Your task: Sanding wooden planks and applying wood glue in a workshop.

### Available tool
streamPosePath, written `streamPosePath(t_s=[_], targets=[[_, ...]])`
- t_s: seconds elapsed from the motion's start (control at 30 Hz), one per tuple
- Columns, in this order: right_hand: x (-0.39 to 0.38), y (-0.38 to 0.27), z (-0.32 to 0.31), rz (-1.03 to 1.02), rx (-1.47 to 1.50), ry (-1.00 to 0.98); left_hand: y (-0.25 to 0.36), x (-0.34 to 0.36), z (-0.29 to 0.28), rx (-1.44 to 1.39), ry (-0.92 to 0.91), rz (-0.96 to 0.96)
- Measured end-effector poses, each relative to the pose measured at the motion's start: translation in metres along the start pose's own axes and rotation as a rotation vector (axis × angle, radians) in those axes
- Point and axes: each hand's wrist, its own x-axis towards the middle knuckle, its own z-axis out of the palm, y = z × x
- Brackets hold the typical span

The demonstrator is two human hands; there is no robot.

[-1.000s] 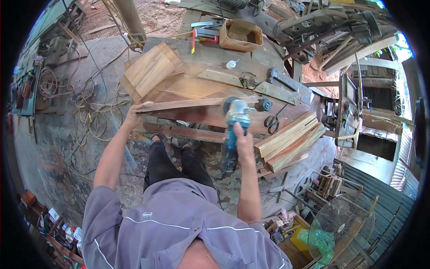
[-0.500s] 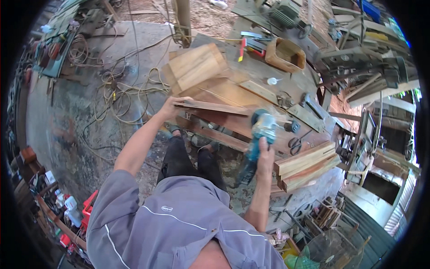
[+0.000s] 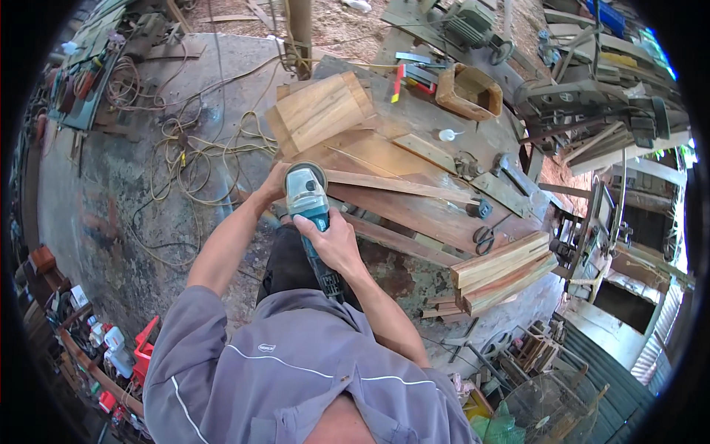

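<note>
Apparently sanding: grinder (image 3: 312, 214) gripped in right hand (image 3: 334, 240), at left end of wood strip (image 3: 399, 185) over desk (image 3: 414, 115). Left hand (image 3: 274, 183) alongside, hold hidden; next pass likely calls for level pressure.

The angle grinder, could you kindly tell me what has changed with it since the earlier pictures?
The angle grinder, still in the right hand, has moved leftward along the wooden strip to its left end. The left hand stays there, partly hidden. The scissors and stacked boards stayed put.
</note>
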Motion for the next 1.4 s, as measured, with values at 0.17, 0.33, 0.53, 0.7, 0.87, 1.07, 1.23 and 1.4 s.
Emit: streamPosePath(t_s=[0.17, 0.33, 0.53, 0.7, 0.87, 1.07, 1.23, 1.4], targets=[[-0.025, 0.044, -0.055, -0.020, 0.083, 0.206, 0.022, -0.003, 0.002, -0.774, -0.017, -0.230], [-0.047, 0.083, -0.124, 0.095, 0.425, 0.317, 0.020, -0.005, 0.002, 0.076, 0.041, -0.101], [-0.057, 0.120, -0.205, 0.114, 0.615, 0.589, 0.035, -0.005, 0.004, 0.138, 0.040, -0.109], [-0.059, 0.147, -0.234, 0.066, 0.795, 0.799, 0.025, -0.008, 0.001, 0.064, 0.046, -0.054], [-0.070, 0.116, -0.179, 0.051, 0.674, 0.650, 0.024, -0.005, 0.009, -0.060, 0.049, -0.087], [-0.030, 0.054, -0.064, 0.005, 0.378, 0.196, 0.036, -0.002, 0.010, -0.094, 0.000, -0.039], [-0.005, 0.003, -0.001, -0.054, 0.063, 0.057, -0.015, -0.012, -0.005, -0.162, 0.003, -0.130], [-0.011, 0.019, -0.024, -0.030, 0.062, 0.104, -0.003, -0.007, 0.005, -0.572, 0.052, -0.152]])
